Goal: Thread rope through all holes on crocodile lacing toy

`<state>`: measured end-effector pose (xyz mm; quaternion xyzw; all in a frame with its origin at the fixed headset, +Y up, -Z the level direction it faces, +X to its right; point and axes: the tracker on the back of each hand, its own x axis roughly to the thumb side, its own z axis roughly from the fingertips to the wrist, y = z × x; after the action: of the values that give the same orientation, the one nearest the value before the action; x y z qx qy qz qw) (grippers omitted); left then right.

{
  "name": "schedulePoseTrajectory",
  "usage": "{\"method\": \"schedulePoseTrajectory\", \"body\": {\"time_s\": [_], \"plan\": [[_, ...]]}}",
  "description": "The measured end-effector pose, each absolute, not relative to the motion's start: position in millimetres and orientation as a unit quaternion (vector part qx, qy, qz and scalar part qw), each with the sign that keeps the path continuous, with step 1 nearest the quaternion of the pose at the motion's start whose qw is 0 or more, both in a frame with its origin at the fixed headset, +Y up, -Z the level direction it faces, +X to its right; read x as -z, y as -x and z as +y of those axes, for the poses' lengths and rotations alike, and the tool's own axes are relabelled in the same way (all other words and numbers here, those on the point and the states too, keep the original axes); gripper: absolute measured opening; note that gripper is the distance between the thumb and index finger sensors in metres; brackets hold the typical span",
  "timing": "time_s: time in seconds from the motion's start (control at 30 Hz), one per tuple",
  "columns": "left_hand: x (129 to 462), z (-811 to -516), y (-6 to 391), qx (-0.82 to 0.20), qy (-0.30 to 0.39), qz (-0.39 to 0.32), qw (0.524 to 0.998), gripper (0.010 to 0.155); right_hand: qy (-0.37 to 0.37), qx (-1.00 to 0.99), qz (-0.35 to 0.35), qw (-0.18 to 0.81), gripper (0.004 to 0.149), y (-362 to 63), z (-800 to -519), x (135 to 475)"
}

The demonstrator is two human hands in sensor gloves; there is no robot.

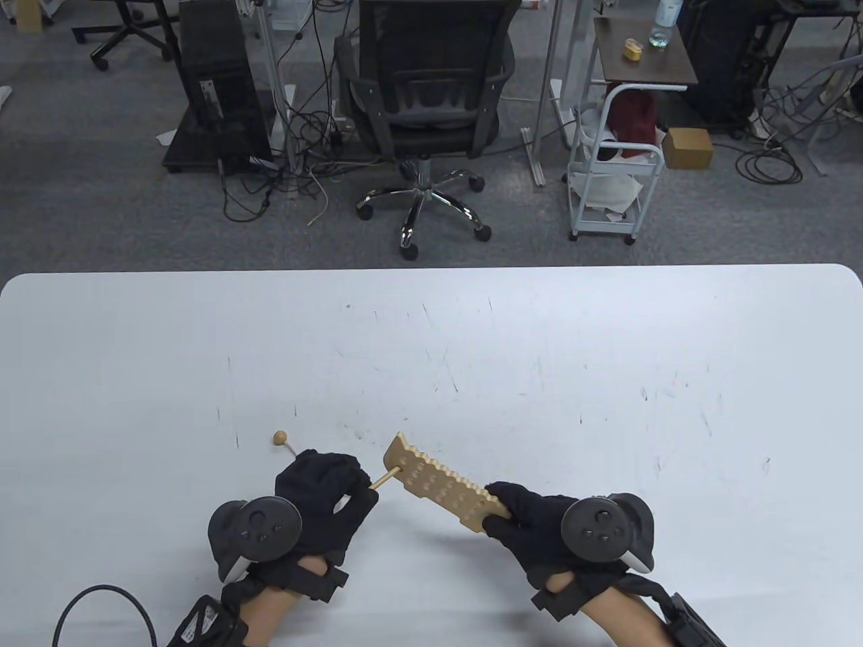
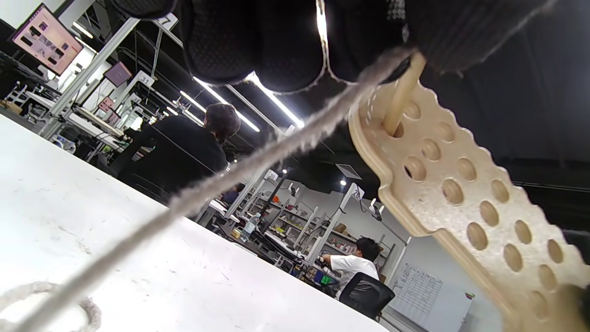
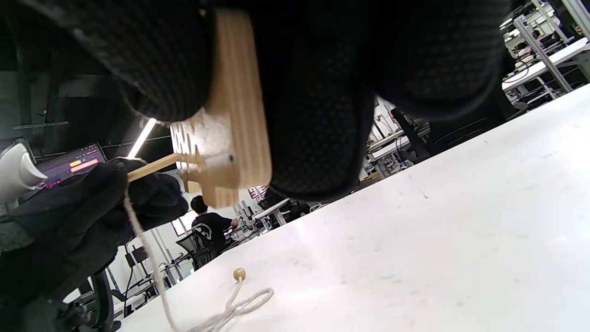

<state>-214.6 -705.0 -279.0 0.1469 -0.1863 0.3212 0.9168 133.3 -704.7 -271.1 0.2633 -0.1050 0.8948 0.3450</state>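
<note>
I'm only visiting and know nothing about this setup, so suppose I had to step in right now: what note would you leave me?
Left hand: pinches the wooden needle on the rope's front end; its tip sits in a hole near the far end of the crocodile board.
Right hand: grips the board's near end, holding it above the table.
Rope: hangs from the left hand to a loose coil on the table, ending in a bead.
Done: needle started in one hole; no other hole shows rope in it.
Left: pull the needle through, then lace the remaining holes.
</note>
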Motion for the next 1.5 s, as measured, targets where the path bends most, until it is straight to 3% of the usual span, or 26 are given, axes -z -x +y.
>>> {"method": "schedulePoseTrajectory", "body": {"time_s": [0.13,0.5,0.83,1.4,1.5], "plan": [[280,-707,214,-0.323,-0.143,-0.176,0.919,0.061,-0.266,-0.89,-0.105,0.354,0.048,-130,-705,269],[282,-712,215,-0.343,-0.118,-0.152,0.92,0.073,-0.273,-0.872,-0.11,0.39,0.048,-127,-706,266],[282,-713,213,-0.344,-0.113,-0.148,0.92,0.072,-0.284,-0.866,-0.107,0.398,0.048,-121,-706,260],[285,-711,222,-0.359,-0.123,-0.142,0.914,0.077,-0.241,-0.861,-0.108,0.434,0.048,-131,-708,266],[287,-713,226,-0.362,-0.121,-0.132,0.915,0.07,-0.238,-0.859,-0.107,0.44,0.048,-132,-708,266]]}}
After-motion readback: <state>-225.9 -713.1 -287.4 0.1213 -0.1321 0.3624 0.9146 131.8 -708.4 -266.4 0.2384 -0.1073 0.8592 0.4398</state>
